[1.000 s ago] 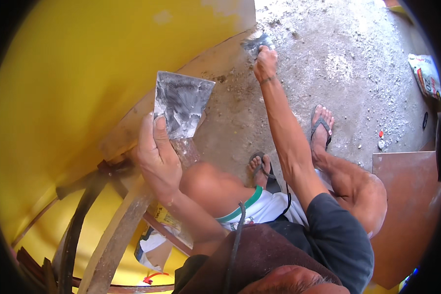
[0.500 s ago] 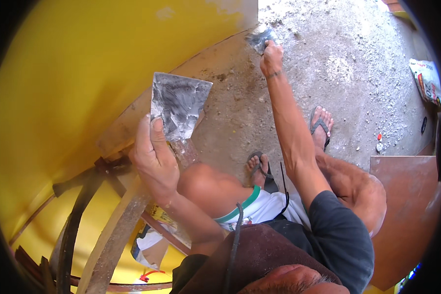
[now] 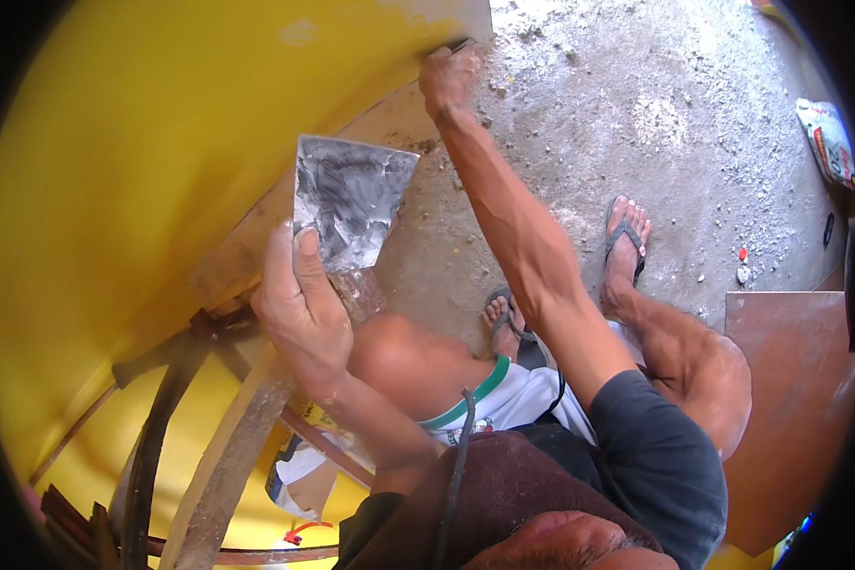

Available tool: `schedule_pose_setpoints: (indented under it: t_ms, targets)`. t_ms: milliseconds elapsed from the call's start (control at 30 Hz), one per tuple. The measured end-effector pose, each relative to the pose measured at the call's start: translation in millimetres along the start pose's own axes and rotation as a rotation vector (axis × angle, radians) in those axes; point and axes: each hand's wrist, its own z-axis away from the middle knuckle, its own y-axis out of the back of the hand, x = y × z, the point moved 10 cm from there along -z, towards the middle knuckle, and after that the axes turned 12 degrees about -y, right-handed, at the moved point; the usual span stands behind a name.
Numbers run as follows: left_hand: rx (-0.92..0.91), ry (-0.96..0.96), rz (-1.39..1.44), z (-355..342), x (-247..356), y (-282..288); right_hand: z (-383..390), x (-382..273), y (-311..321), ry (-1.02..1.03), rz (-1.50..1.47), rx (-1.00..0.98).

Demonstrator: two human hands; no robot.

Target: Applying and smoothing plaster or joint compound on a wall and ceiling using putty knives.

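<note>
My left hand [image 3: 304, 309] grips a wide putty knife [image 3: 351, 204], thumb on the near end of its flared metal blade. Grey and white smears coat the blade's face, and its handle is hidden by my hand. Farther off, my outstretched right hand [image 3: 449, 78] is closed round a second putty knife [image 3: 460, 44], pressed to the lower part of the yellow wall [image 3: 190, 123] near its right end. Only a dark sliver of that tool shows past my blurred fingers.
Dusty ground [image 3: 579, 152] with white crumbs spreads right of the wall. A wooden beam [image 3: 223, 456] and dark metal bars [image 3: 161, 427] stand at lower left. A brown board [image 3: 788, 408] lies at right, below a printed bag [image 3: 826, 142]. My sandalled feet are on the ground.
My right hand has swung left from over the ground to the wall, turning so its putty knife is mostly hidden. My left hand and its putty knife have barely moved.
</note>
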Motion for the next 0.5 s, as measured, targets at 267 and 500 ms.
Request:
schedule_pose_setpoints:
  t_ms: [267, 500]
  targets:
    - [0.005, 0.019, -0.1, 12, -18, 29, 54, 45, 45, -0.52, -0.567, -0.44]
    - [-0.032, 0.096, -0.098, 17, -22, 28, -8, 91, 11, -0.533, -0.465, -0.289]
